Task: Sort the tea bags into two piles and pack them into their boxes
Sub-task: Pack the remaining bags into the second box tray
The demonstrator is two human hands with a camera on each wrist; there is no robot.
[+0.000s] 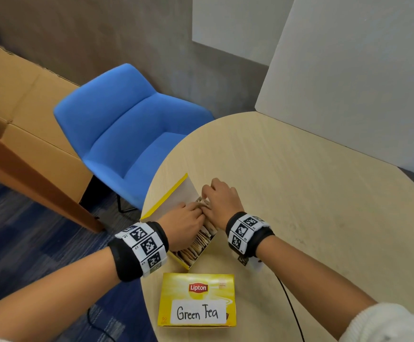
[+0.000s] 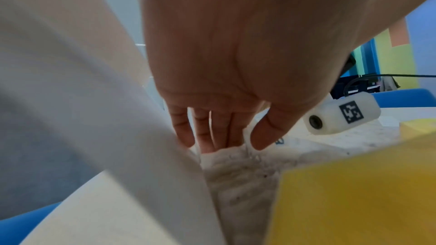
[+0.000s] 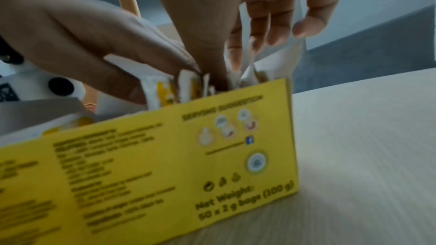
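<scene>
Centrally, both hands work at the far end of the open yellow tea box (image 1: 201, 245), which stands on the round wooden table (image 1: 299, 193) with its lid flap (image 1: 174, 193) raised on the person's left. The box's long axis runs from near the body toward the far left, and a row of tea bags (image 1: 196, 245) stands on edge along it, packed face to face. The left hand (image 1: 183, 224) reaches in from the lid side, its fingers nearly straight and pressed down against the upper edges of the bags; in the left wrist view the fingers (image 2: 207, 129) and thumb bracket a white bag edge, though whether they pinch it cannot be told. The right hand (image 1: 219, 202) comes from the opposite side, fingers curled over white paper sachets (image 3: 278, 57) at the box's far corner, apparently gripping them as they are seated. Fingertips of the two hands meet over that same end, so neither is clearly the nearer; the free length of the row lies toward the body. Judged from this layout, the coming move turns on sliding bags down parallel to those already standing. A second, closed box labelled "Green Tea" (image 1: 197, 301) lies flat, nearer the body, well clear of both hands.
</scene>
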